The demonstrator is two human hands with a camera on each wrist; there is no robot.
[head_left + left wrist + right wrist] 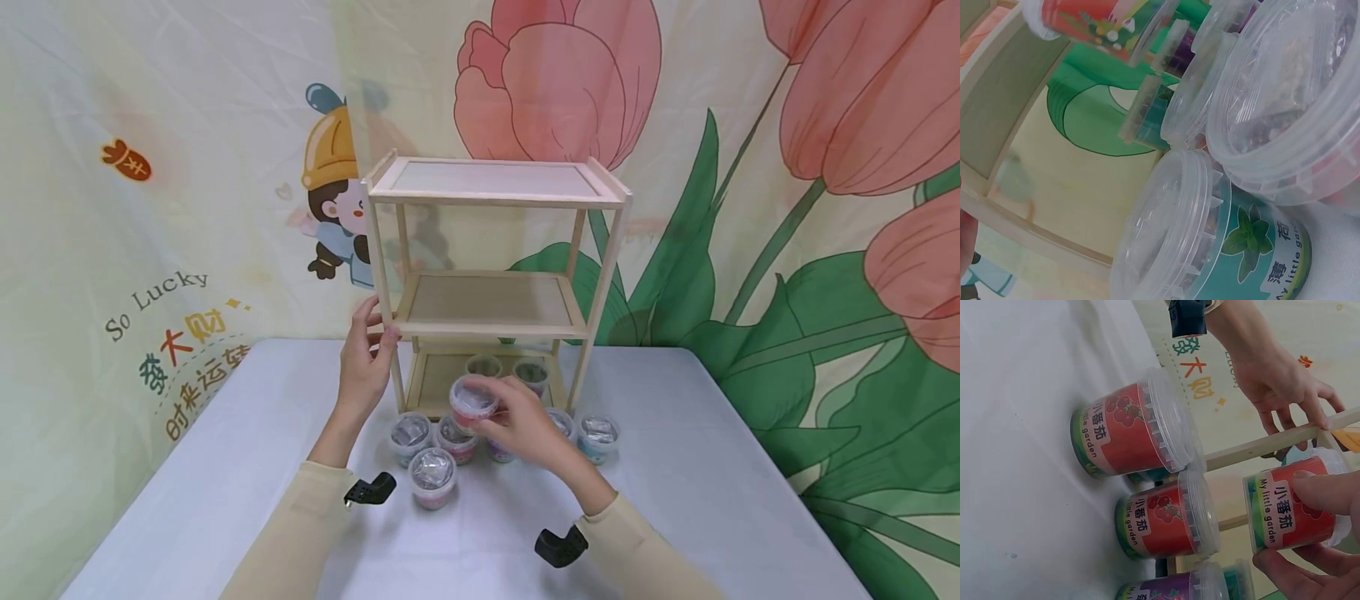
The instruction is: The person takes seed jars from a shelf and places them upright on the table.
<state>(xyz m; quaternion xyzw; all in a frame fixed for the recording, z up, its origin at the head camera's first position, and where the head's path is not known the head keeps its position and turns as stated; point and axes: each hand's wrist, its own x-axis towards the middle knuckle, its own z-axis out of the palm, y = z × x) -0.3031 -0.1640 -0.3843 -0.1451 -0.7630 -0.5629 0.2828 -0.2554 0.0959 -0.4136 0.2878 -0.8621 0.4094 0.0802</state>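
Observation:
My left hand (pixel 362 367) holds the left front post of a three-tier wooden shelf (pixel 491 331), thumb in front at the middle tier's height. In my right hand (pixel 528 421) is a red-labelled lidded plastic cup (pixel 471 402), pinched between thumb and fingers and raised before the bottom tier. The right wrist view shows this cup (pixel 1282 509) with "My little garden" and tomatoes on its label. Two similar cups, a left one (pixel 483 364) and a right one (pixel 531 372), stand on the bottom tier.
Several lidded cups stand on the white tablecloth before the shelf, including a red-labelled front cup (pixel 432 477), a teal mint cup (pixel 1247 250) at the left and a blue-green cup (pixel 597 439) at the right. A printed cloth (pixel 558 92) hangs behind.

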